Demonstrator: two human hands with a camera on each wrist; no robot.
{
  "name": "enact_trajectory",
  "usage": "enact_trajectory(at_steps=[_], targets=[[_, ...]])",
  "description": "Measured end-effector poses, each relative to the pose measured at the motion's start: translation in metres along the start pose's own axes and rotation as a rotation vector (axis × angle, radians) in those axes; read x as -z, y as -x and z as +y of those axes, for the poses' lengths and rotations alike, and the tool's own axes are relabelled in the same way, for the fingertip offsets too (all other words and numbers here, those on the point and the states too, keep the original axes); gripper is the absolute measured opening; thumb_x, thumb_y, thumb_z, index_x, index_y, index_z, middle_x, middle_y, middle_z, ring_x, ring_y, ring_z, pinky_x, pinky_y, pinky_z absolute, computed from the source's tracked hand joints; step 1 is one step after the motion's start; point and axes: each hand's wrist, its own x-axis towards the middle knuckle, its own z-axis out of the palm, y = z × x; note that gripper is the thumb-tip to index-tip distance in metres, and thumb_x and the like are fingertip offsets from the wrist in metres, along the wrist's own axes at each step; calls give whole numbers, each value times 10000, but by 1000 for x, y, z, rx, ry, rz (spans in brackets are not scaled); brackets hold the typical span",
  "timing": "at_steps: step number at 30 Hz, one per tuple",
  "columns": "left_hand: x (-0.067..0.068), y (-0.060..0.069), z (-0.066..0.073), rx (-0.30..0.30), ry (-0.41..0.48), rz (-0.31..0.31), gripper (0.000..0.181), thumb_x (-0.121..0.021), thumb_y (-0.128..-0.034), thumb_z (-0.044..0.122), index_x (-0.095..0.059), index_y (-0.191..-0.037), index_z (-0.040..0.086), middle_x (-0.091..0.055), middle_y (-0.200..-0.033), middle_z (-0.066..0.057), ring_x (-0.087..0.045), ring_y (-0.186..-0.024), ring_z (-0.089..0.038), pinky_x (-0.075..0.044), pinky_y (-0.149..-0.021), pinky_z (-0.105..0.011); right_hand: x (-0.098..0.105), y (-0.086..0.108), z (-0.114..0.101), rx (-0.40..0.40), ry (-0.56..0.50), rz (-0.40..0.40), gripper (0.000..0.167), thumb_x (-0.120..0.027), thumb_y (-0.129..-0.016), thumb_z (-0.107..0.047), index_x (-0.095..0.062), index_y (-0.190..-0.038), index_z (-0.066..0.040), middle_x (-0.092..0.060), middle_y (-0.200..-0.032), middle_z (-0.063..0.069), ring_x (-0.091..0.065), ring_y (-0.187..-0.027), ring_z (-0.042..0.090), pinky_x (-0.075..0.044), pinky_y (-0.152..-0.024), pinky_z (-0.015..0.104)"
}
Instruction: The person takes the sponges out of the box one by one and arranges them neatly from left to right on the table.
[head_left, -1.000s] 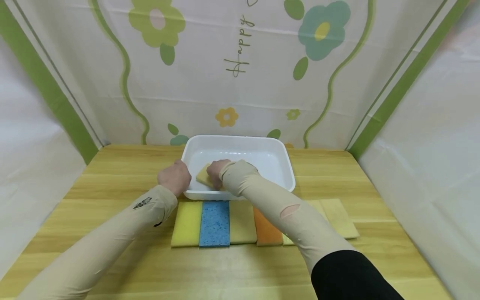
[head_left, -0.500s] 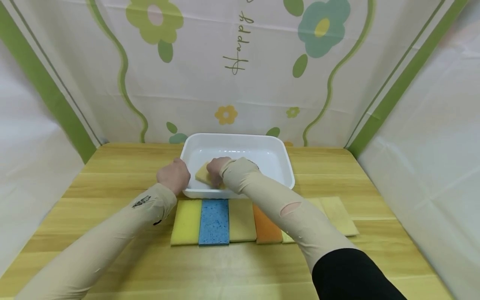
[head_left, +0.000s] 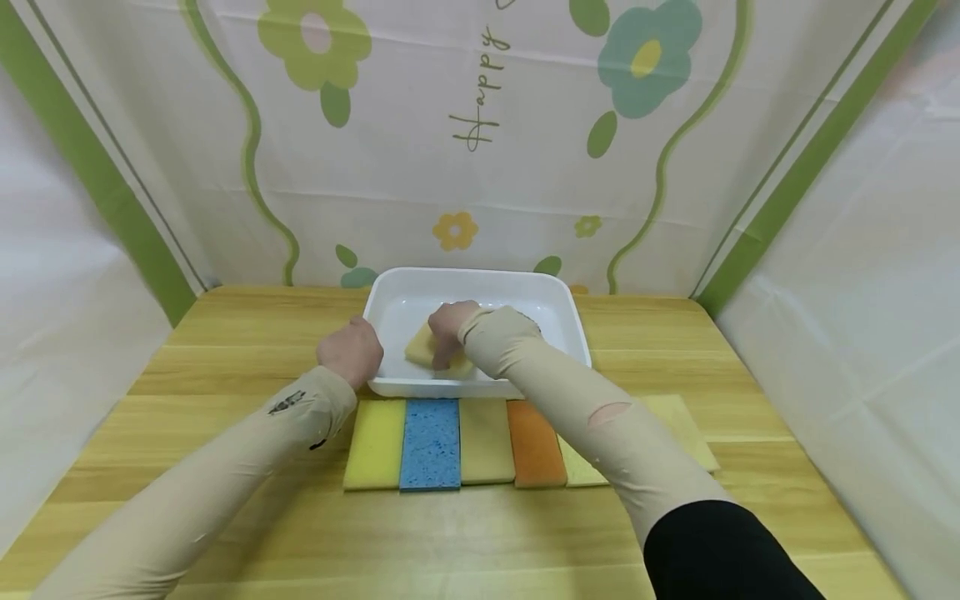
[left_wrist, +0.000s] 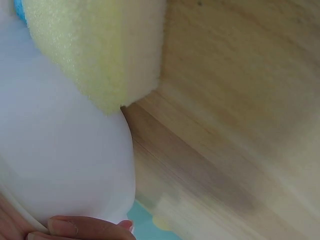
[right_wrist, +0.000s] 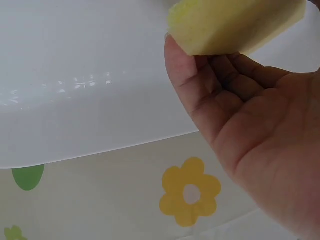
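Note:
A white rectangular basin (head_left: 399, 310) sits at the back of the wooden table. My left hand (head_left: 351, 353) grips its left rim; curled fingertips (left_wrist: 82, 227) lie against its outer wall in the left wrist view. Inside the basin, toward the front left, my right hand (head_left: 452, 332) holds a pale yellow sponge (head_left: 422, 346) flat against the floor. The right wrist view shows fingers bent at this sponge's (right_wrist: 235, 30) edge, with a brighter yellow layer at one corner. Part of the sponge is hidden beneath the hand.
Side by side in front of the basin lie flat sponges: yellow (head_left: 375, 446), blue (head_left: 430, 446), tan (head_left: 486, 442), orange (head_left: 537, 446), and pale ones (head_left: 681, 427) at the right, partly behind the right sleeve. A flower-printed cloth (head_left: 405, 183) hangs behind the table.
Over the last half second my right hand has slid the sponge to the right and slightly back inside the basin. The left hand keeps its place on the rim.

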Motion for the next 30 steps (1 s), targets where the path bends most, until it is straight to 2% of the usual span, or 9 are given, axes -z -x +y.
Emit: enact_trajectory(at_steps=[1,10,17,24,30], targets=[[0,0,0,1,4,-2,461,-364,-1008,158,-379,-1282,-212,-563,-690,-171,-590,-570,-263,-471,-467,-369,1,1,1,3,22,10,336,-767,-678,-416,-564,-799,-178,-590,-807,-24,-530,-706,158,-442,-585,326],[0,3,-1,11,2,-1,414,-362,-1012,157,-407,-1225,-196,-559,-675,-163,-583,-556,-252,-461,-463,-350,5,26,7,-27,-39,64,353,-742,-726,-449,-545,-831,-175,-564,-802,-24,-518,-722,145,-428,-593,317],[-1,2,0,8,1,10,378,-354,-1013,166,-432,-1164,-171,-556,-670,-160,-570,-541,-247,-456,-460,-342,11,48,15,-49,-128,141,336,-725,-763,-457,-555,-794,-169,-586,-779,-17,-534,-700,146,-425,-580,312],[0,2,-2,15,6,3,484,-349,-1018,172,-354,-1325,-202,-562,-667,-162,-572,-532,-244,-453,-456,-339,12,63,25,-61,-190,245,347,-724,-750,-460,-588,-826,-150,-614,-772,-1,-574,-686,160,-455,-557,333],[-1,1,-1,1,1,1,486,-343,-1013,168,-352,-1323,-206,-558,-666,-160,-570,-539,-243,-457,-465,-346,2,74,32,-47,-191,299,367,-749,-736,-419,-569,-856,-122,-594,-777,21,-566,-685,177,-454,-548,326]])
